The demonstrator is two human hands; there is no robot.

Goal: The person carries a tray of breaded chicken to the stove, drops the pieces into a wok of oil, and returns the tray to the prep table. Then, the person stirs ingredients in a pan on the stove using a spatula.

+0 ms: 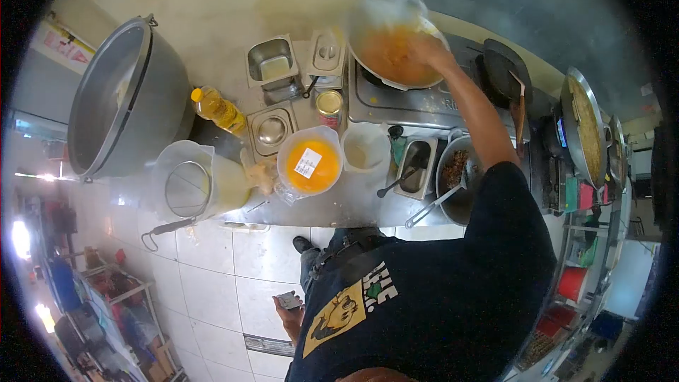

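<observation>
My right arm reaches across the counter to a white-rimmed pot (396, 64) of orange-red liquid on the stove. Over that liquid is my right hand (424, 49); blur and haze hide its fingers and anything they hold. A pale, blurred shape (396, 8) shows at the pot's far side. Low beside my body, my left hand (290, 322) is closed around a small grey rectangular object (288, 301), too small to identify. Near my right arm stands a pan (460, 205) of dark chunky food, with a ladle (435, 206) resting in it.
A large grey pot (106, 106), an oil bottle (219, 110) and a clear tub (219, 187) with a strainer (187, 189) stand left. A labelled orange container (322, 175), a can (329, 106) and metal trays (272, 64) occupy the middle. A wide pan (583, 127) is right.
</observation>
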